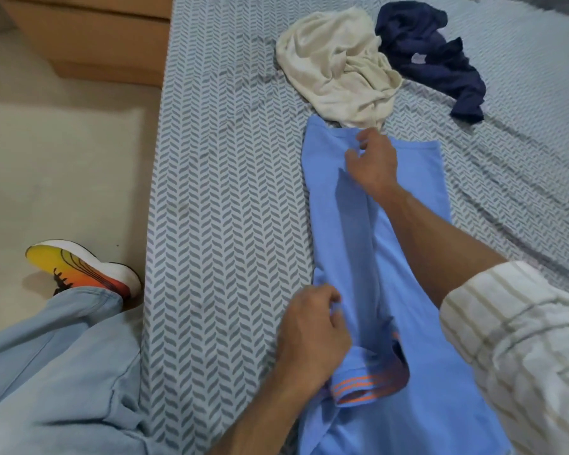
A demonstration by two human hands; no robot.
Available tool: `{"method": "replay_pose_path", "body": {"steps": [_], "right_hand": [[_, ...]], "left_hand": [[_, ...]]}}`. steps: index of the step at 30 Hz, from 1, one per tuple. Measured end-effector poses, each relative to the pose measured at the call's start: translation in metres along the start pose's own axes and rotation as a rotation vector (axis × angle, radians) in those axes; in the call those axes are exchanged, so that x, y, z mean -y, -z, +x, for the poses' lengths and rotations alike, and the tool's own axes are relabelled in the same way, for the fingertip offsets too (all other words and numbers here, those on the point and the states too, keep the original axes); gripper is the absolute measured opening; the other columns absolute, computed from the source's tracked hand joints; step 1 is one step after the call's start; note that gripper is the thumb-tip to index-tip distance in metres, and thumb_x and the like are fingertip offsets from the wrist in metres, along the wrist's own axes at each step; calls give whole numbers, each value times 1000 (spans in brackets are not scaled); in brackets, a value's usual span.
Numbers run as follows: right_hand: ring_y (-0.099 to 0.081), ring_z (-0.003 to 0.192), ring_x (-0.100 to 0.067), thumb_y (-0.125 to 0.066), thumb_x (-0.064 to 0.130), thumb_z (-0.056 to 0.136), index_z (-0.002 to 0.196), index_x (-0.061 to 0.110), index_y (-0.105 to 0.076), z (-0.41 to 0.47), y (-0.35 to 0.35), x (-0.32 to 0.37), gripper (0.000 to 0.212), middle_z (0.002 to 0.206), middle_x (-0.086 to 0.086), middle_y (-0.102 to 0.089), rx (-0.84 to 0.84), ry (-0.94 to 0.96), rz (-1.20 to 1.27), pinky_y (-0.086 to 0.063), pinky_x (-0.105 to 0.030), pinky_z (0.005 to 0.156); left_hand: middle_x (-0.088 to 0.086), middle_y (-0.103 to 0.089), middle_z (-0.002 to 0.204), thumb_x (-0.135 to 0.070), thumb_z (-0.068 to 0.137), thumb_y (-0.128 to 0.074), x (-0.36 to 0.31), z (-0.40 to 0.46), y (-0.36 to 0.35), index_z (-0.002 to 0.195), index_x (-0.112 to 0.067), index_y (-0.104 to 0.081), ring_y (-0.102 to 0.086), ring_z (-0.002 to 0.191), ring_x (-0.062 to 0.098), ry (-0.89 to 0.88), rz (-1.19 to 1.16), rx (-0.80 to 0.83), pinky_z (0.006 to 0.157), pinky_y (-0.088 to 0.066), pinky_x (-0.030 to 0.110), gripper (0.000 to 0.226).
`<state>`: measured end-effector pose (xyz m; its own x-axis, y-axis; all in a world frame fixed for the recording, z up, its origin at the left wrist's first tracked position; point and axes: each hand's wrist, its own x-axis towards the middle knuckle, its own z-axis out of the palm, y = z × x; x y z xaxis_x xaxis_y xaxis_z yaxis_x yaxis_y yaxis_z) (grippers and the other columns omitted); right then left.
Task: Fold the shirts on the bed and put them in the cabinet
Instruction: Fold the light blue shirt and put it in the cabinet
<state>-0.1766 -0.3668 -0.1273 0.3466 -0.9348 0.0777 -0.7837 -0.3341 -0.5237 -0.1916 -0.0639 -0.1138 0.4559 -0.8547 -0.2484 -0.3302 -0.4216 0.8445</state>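
A: Folding down the length now. The blue shirt [375, 244] lies stretched along the bed [224, 192], collar end nearest the person and hem toward the far side, with one long side turned in over the middle.

B: And the hands?

A: Well apart, one at each end. The left hand [312, 336] has its fingers curled into the cloth right by the orange-striped collar [368, 385]. The right hand [373, 160] reaches across to the hem end and pinches the fold edge there. My read: gripping both ends keeps that long crease straight and taut, so the side panel lands flat.

B: What's waiting?

A: Two more, both crumpled on the bed beyond the blue one. The cream shirt [339, 67] sits bunched just past the hem, its lower edge touching or overlapping the blue cloth. The navy shirt [431, 50] is beside the cream one, farther right. Neither is folded yet.

B: Any sign of the cabinet?

A: Hard to say. A tan wooden piece [89, 37] stands on the floor by the bed's far left corner, but I can't tell whether it's the cabinet, or what's inside. Nothing's been stored in view, so I'd call this an early stage.
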Motion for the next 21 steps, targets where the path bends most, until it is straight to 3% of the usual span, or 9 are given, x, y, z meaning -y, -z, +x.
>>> {"method": "replay_pose_path", "body": {"steps": [1,3,7,9,11,13,17,19,21], "right_hand": [[-61,107,-27,-62,19,90,115,7,-66,-3,-1,10,27,114,-12,-67,1,87,-16,-40,-29,85],[-64,89,-27,-59,16,90,87,7,-69,-2,-6,33,14,89,-14,-69,35,215,-59,-45,-33,79],[-56,60,-20,-64,36,93,61,8,-51,18,-21,71,45,60,-11,-57,208,120,-120,-40,-34,65],[-59,71,-18,-68,47,88,76,7,-58,27,-31,82,43,73,-6,-60,264,76,-202,-42,-32,69],[-64,96,-26,-67,39,89,103,5,-63,32,-36,89,37,102,-11,-66,231,47,-290,-46,-34,76],[-62,107,-31,-61,26,92,115,3,-60,35,-42,96,33,117,-15,-64,172,28,-306,-49,-36,84],[-62,103,-33,-53,21,90,98,12,-56,38,-54,100,13,110,-16,-65,114,3,-218,-49,-33,84],[-61,109,-34,-51,21,90,102,10,-58,39,-57,95,18,116,-17,-65,113,14,-230,-47,-36,85],[-61,94,-29,-53,25,91,100,6,-59,38,-57,91,21,101,-13,-65,121,48,-217,-45,-36,79]], "left_hand": [[6,-71,104,-25,86,-50,4,3,6,104,-15,-67,-64,101,29,35,118,-71,89,-46,36,27],[9,-70,100,-30,89,-56,11,9,16,99,-13,-62,-64,100,33,225,180,-31,85,-50,39,21],[10,-71,66,-40,68,-63,15,9,18,73,-5,-67,-71,68,31,421,65,220,66,-61,39,35],[9,-69,57,-37,65,-67,19,9,16,67,-2,-69,-70,56,27,456,5,328,59,-62,37,35],[6,-65,48,-30,70,-71,20,10,13,57,-3,-67,-61,41,19,495,-45,409,51,-55,27,29],[2,-58,40,-24,75,-72,22,11,13,51,-6,-63,-48,29,12,516,-60,470,44,-44,20,32],[-2,-47,30,-23,78,-72,21,10,13,48,-8,-59,-39,23,7,512,-79,508,36,-36,15,36],[0,-48,31,-24,76,-71,22,10,12,48,-7,-59,-41,24,8,518,-81,495,38,-38,16,35],[1,-51,34,-24,72,-70,22,10,13,48,-7,-61,-43,27,11,536,-93,478,42,-40,17,31]]}}
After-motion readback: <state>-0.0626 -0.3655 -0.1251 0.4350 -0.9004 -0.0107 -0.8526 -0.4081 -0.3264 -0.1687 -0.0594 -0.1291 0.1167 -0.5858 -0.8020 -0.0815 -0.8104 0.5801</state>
